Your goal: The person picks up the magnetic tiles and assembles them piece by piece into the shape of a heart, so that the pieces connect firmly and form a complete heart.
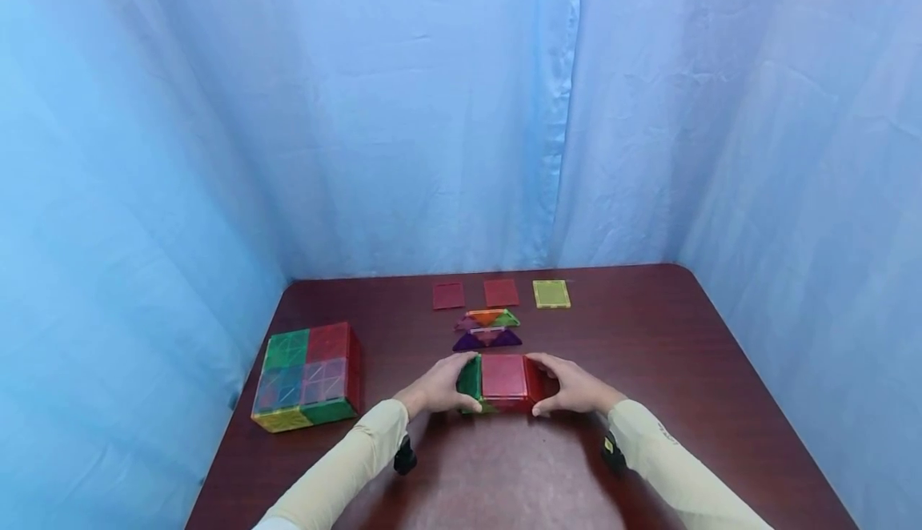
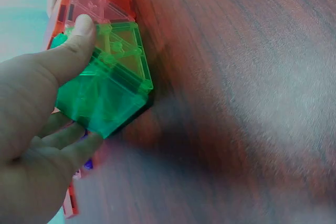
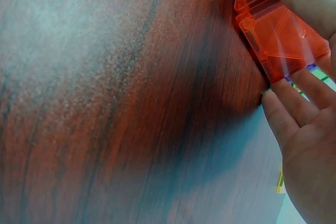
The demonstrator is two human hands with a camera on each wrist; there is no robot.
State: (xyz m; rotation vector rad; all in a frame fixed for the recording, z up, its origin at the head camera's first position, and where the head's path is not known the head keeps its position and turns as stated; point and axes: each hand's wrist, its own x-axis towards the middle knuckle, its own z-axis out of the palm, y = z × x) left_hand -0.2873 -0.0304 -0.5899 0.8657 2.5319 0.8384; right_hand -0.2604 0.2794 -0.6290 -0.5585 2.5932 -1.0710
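Observation:
A small block built of see-through magnetic tiles (image 1: 503, 378) sits on the table between both hands. It has a red top, a green left end and a red right end. My left hand (image 1: 439, 386) grips the green end (image 2: 102, 100), its thumb on the near face and its fingers round the far side. At the other end my right hand (image 1: 576, 387) holds the red side (image 3: 289, 38) the same way, thumb in front and fingers behind. In the left wrist view the near face shows a yellow-green tile (image 2: 123, 45) beside red ones.
A larger magnetic-tile box (image 1: 306, 374), green, red, blue and yellow, stands at the left. Just behind the block lie a purple tile strip (image 1: 464, 343) and an orange-green one (image 1: 488, 318). Farther back are two red squares and a yellow square (image 1: 551, 294). Blue curtains (image 1: 432, 114) surround the table.

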